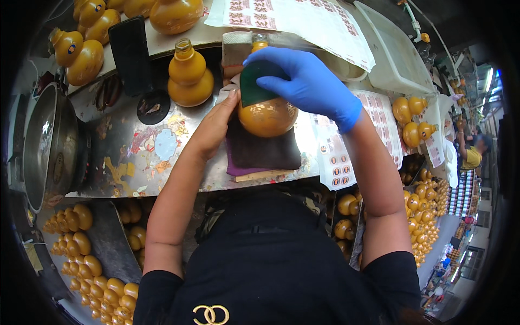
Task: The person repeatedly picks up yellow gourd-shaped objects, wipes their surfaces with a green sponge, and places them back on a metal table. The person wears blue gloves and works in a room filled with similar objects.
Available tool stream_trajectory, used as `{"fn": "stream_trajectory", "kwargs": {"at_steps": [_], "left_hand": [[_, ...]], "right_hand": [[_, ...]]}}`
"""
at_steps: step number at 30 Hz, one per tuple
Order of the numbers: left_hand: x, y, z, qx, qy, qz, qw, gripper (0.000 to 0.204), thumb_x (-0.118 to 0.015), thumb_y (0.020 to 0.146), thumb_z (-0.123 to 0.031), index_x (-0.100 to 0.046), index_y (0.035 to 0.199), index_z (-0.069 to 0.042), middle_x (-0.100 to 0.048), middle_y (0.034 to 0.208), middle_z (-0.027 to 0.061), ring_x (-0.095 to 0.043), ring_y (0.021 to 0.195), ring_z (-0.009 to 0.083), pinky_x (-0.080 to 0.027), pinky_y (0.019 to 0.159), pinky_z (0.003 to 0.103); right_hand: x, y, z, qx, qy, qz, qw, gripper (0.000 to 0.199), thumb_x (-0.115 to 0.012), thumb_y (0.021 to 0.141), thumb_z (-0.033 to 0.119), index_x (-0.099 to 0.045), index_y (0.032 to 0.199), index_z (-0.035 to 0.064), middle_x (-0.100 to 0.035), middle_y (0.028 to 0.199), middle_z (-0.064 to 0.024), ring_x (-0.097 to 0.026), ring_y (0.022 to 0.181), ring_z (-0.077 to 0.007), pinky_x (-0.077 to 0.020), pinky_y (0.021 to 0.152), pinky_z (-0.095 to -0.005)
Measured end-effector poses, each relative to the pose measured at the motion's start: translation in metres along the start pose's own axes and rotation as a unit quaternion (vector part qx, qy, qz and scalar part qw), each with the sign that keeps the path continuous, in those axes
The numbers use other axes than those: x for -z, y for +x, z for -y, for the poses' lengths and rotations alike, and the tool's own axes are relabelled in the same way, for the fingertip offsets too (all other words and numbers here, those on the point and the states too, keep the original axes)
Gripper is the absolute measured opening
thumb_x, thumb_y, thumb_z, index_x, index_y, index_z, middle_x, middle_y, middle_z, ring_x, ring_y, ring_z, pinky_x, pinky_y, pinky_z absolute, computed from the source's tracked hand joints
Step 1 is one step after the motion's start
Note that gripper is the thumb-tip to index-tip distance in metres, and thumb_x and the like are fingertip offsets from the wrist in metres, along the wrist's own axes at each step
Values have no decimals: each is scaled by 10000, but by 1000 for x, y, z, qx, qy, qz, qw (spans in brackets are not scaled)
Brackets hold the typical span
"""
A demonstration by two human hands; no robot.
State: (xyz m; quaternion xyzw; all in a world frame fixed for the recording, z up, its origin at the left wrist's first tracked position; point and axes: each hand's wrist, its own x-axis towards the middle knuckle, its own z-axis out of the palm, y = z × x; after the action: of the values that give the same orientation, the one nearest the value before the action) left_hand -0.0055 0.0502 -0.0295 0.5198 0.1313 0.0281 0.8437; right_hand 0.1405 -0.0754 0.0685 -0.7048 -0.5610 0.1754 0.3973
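A golden-brown gourd-shaped bottle [268, 120] with pale markings rests on a dark folded cloth [265, 149] in front of me. My right hand [309, 81], in a blue glove, grips a dark green flat scraper [260, 81] and lays it against the bottle's upper body. On the bottle's left side, my bare left hand [216, 122] holds it with the fingertips near the scraper's edge. Something whitish shows by those fingertips; what it is, I cannot make out. The glove and scraper hide most of the bottle's waist, while its clear glass mouth shows above.
Another gourd-shaped bottle [189, 76] stands left of my hands, beside a propped black phone [130, 54]. A metal basin [51, 146] is at far left. Sticker sheets [336, 162] lie on the right, near a white plastic tub [395, 49]. Many bottles [108, 292] fill the space below the table.
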Motion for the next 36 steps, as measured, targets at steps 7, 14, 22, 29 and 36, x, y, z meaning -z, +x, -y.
{"fn": "stream_trajectory", "kwargs": {"at_steps": [7, 14, 22, 29, 36], "left_hand": [[-7, -3, -6, -18, 36, -10, 999, 671, -235, 1024, -490, -254, 1470, 11, -333, 1497, 117, -265, 1404, 189, -185, 1147, 302], [-15, -2, -1, -33, 78, 0, 996, 673, -299, 1019, -477, -210, 1490, -5, -312, 1505, 119, -275, 1394, 193, -183, 1141, 302], [-20, -1, -1, -48, 84, -45, 994, 642, -403, 1007, -397, -239, 1475, 10, -355, 1473, 125, -323, 1366, 200, -224, 1129, 309], [-39, 4, -4, -102, 105, -114, 983, 703, -625, 907, -273, -276, 1429, 42, -416, 1396, 154, -403, 1300, 219, -292, 1088, 314], [-38, 9, -5, -85, 56, -129, 986, 561, -458, 995, -345, -323, 1436, -25, -471, 1362, 71, -464, 1257, 184, -358, 1050, 321]], "right_hand": [[-8, -18, 2, 148, -108, -214, 959, 203, -691, 784, 76, -632, 978, 91, -659, 895, -88, -634, 831, -293, -479, 730, -345], [-45, -119, -9, 218, -323, -144, 910, 247, -674, 705, 97, -671, 939, 175, -645, 1083, 16, -616, 975, -174, -480, 713, -310], [-52, -132, -21, 234, -298, -135, 915, 251, -665, 718, 118, -661, 967, 152, -644, 1082, -5, -625, 944, -188, -504, 717, -318], [-34, -121, -11, -59, 171, -254, 950, 286, -711, 823, 102, -619, 1089, 58, -656, 983, -97, -643, 886, -194, -501, 767, -297], [0, -85, -83, -167, 350, -259, 884, 277, -641, 888, 147, -572, 1125, 20, -621, 1032, -40, -576, 944, -120, -474, 842, -269]]}}
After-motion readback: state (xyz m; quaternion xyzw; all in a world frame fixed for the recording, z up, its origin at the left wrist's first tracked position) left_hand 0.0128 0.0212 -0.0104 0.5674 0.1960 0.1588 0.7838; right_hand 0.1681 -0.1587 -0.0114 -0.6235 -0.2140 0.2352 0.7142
